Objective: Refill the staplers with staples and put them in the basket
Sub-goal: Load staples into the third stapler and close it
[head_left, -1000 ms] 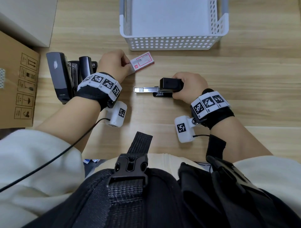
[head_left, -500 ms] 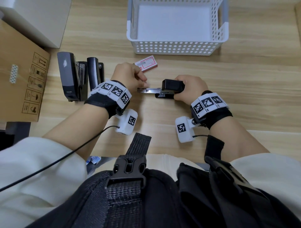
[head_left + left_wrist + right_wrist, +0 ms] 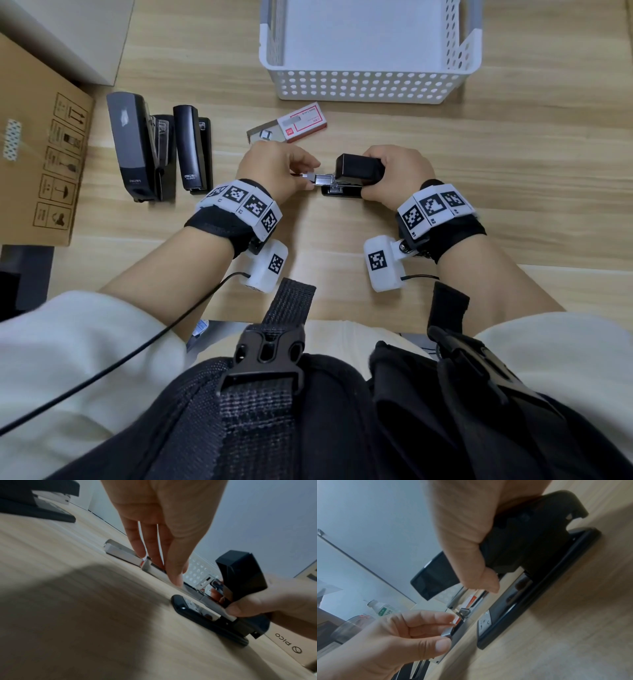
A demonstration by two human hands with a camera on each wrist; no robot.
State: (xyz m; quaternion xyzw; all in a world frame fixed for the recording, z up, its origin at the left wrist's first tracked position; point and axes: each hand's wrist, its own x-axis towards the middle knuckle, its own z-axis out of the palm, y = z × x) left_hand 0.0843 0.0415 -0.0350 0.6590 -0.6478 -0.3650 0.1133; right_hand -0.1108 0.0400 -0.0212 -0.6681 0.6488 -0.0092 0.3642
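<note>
Between the two hands, near the middle of the wooden surface (image 3: 513, 171), a black stapler (image 3: 356, 171) lies with its base flat and its top cover swung up, the metal magazine rail sticking out toward the left. The right hand (image 3: 399, 174) has its grip wrapped round the raised cover and rear of this stapler, thumb on the near side, as the right wrist view shows. The left hand (image 3: 274, 168) pinches a short grey strip of staples (image 3: 447, 633) between thumb and forefinger at the open end of the rail; whether the strip already sits in the channel I cannot tell. The remaining left fingers (image 3: 150, 545) hang fairly straight, pointing down toward the surface.

Just behind the hands lies a small red-and-white staple box (image 3: 303, 123), its inner tray slid out to the left. Further back stands a white perforated basket (image 3: 366, 84) with nothing visible inside it. Off to the left, well apart from the open one, two more black staplers sit side by side: a larger stapler (image 3: 132, 144) and a smaller stapler (image 3: 190, 147). A brown cardboard box (image 3: 37, 144) sits at the far left edge of the surface.
</note>
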